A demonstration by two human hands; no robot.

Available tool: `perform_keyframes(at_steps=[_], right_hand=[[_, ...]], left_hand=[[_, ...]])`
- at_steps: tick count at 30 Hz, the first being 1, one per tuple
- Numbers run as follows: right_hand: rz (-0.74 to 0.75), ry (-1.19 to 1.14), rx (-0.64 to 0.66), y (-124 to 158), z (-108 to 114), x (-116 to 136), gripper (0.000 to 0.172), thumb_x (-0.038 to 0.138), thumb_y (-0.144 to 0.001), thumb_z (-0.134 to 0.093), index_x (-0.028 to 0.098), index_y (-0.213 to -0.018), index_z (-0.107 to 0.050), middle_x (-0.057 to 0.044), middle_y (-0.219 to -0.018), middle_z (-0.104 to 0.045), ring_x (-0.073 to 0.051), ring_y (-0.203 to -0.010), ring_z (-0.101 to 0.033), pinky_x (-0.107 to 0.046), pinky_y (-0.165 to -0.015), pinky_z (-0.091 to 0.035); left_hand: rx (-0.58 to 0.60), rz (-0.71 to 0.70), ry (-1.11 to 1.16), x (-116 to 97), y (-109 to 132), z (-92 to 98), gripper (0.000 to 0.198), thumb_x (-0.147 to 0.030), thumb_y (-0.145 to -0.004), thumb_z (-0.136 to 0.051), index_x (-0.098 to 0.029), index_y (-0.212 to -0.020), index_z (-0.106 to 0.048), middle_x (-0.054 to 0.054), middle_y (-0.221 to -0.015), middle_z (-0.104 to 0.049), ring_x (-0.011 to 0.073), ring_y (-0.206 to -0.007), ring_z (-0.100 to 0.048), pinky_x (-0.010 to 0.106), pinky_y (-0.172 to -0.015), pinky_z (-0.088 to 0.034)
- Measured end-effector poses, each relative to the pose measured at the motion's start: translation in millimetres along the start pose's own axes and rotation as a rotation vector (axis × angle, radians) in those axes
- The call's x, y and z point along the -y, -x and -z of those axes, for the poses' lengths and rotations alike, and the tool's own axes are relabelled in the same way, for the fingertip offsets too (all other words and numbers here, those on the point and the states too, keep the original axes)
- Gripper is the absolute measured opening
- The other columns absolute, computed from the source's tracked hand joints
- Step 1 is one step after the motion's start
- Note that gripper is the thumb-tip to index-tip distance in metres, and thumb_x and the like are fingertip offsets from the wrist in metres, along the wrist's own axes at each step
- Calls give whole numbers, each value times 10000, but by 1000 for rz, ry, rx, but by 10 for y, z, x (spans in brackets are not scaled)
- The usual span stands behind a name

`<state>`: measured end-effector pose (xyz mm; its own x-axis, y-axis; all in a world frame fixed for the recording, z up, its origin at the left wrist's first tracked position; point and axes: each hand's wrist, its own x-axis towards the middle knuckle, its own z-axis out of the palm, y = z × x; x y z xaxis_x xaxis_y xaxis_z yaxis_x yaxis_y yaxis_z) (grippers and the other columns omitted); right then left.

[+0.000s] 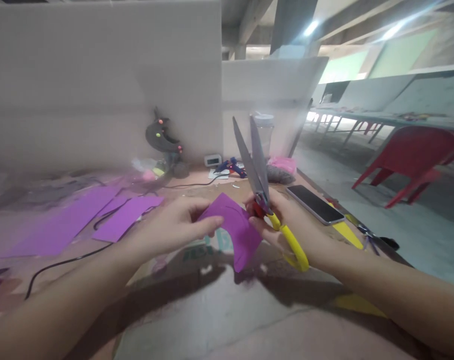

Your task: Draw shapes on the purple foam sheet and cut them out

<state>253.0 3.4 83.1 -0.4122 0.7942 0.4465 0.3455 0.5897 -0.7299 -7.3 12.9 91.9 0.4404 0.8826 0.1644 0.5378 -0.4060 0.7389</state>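
Note:
A purple sheet with a curved cut edge [237, 231] hangs above the table between my two hands. My left hand [189, 220] pinches its left side, thumb in front. In my right hand [275, 215] are yellow-handled scissors [257, 172], blades pointing up and parted. The fingers of that hand also touch the right edge of the purple sheet. Something red shows near the scissors' pivot, partly hidden by the fingers.
Larger purple sheets [67, 220] and a black cable [67, 262] lie at left. At the back stand a dark crescent ornament [161, 135], a blue glue gun [232, 166] and a small digital clock [212, 160]. A phone [316, 204] lies right. A red chair [410, 155] stands beyond.

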Motion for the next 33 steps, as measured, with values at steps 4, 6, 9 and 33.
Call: perform_keyframes(at_steps=[4,6,9,33], right_hand=[[53,-96,-94,8,55,-25,209,211,-915,-666,241,-1082,-545,-14,-910,-610,-164,-785,-605,-307,-711,-537],[38,-192,-112,4,75,-86,245,313,-958,-676,258,-1146,-530,-19,-951,-596,-163,-791,-605,-307,-704,-542],[39,-372,-125,8,22,-216,355,487,-974,-657,280,-1208,-489,-21,-990,-562,-165,-792,-585,-315,-689,-548],[23,-356,127,217,-270,-233,471,684,-972,-524,222,-1057,-486,-13,-857,-486,-150,-712,-434,-295,-625,-415]], left_hand=[[25,17,-62,-1,34,-11,415,-580,-939,-602,-217,-797,-743,-3,-655,-654,158,-584,-587,256,-537,-413],[-65,18,26,-8,-10,39,435,-558,-970,-546,-211,-796,-743,-5,-624,-623,154,-573,-574,260,-536,-411],[-290,-40,230,-12,-66,137,460,-529,-996,-484,-196,-865,-773,1,-604,-590,161,-589,-559,270,-535,-413],[-450,-154,400,-103,81,-21,404,-470,-1037,-520,-201,-870,-770,23,-765,-706,164,-728,-614,285,-702,-500]])
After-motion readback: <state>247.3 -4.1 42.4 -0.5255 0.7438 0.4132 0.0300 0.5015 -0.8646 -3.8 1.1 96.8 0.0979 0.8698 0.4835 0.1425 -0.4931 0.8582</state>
